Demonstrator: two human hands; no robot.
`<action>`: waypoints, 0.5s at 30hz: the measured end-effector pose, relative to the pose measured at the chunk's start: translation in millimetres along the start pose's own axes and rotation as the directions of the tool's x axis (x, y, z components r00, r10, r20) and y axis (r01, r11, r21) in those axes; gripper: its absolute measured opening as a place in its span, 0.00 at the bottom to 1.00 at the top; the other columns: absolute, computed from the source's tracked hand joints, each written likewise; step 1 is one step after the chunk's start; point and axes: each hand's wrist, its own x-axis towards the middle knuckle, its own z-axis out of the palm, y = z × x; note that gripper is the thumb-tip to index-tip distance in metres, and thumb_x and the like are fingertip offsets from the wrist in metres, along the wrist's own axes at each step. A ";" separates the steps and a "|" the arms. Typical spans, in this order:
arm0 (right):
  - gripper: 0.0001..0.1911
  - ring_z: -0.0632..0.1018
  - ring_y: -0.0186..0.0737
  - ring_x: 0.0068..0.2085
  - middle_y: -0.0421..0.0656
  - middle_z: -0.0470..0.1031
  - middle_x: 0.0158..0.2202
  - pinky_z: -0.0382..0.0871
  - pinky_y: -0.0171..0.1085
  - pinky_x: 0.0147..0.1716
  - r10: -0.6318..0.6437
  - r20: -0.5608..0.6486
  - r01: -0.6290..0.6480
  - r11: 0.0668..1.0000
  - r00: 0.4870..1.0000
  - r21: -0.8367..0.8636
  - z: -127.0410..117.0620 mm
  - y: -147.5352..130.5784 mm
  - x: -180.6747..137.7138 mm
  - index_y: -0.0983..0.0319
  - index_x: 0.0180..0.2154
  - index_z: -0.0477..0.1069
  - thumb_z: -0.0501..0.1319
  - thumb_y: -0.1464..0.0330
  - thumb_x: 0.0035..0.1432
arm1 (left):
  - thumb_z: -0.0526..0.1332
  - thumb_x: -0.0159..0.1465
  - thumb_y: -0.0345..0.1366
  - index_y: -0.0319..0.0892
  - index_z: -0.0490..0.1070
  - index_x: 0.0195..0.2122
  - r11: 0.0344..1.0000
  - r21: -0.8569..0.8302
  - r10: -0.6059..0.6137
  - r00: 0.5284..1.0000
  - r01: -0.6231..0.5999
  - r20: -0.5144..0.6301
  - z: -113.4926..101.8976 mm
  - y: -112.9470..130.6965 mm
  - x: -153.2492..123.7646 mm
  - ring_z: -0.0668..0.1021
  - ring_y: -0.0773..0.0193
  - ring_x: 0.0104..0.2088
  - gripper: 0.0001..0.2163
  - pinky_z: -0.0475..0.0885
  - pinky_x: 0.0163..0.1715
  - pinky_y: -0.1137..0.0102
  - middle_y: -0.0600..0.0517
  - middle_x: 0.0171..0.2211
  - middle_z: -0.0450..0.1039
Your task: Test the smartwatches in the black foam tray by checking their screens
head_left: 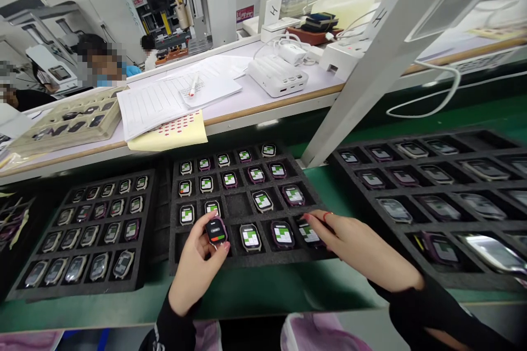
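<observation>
My left hand grips a smartwatch between thumb and fingers, above the front left of a black foam tray. The watch has a dark rounded case and a lit screen with an orange and green bar. My right hand is over the tray's front right corner, its fingertips at a purple-rimmed smartwatch in a compartment; whether they press on it I cannot tell. Two more watches, one a light-rimmed watch, lie between the hands. Most compartments hold watches with green and white screens.
Another foam tray of watches is on the left, and a third tray is on the right. Behind them a raised shelf bears papers, a pen and a white charger box. A slanted white post stands behind the right tray.
</observation>
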 end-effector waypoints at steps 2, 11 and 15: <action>0.18 0.78 0.48 0.22 0.43 0.76 0.23 0.67 0.39 0.17 0.080 0.060 -0.087 0.988 0.995 0.127 -3.6 0.8 1.8 0.58 0.36 0.74 0.52 0.53 0.62 | 0.65 0.64 0.41 0.49 0.59 0.65 1.000 -0.017 -0.001 1.000 0.002 0.006 0.1 3.2 -1.9 0.75 0.66 0.39 0.29 0.72 0.39 0.72 0.47 0.50 0.74; 0.34 0.77 0.45 0.25 0.45 0.75 0.26 0.73 0.37 0.18 0.225 0.164 -0.275 0.682 0.960 0.678 -13.3 -3.9 6.2 0.61 0.40 0.73 0.70 0.40 0.44 | 0.66 0.63 0.43 0.49 0.65 0.60 0.997 -0.075 0.016 1.000 -0.017 -0.015 2.2 2.0 0.0 0.75 0.66 0.38 0.24 0.74 0.38 0.72 0.49 0.46 0.75; 0.28 0.73 0.43 0.26 0.47 0.75 0.31 0.66 0.34 0.12 0.100 0.139 -0.171 0.544 0.985 0.821 -13.8 -16.5 14.2 0.60 0.42 0.73 0.68 0.44 0.54 | 0.65 0.64 0.42 0.48 0.67 0.59 0.998 -0.029 0.062 0.998 -0.062 -0.002 -1.8 11.2 4.5 0.75 0.64 0.39 0.22 0.73 0.38 0.72 0.48 0.46 0.75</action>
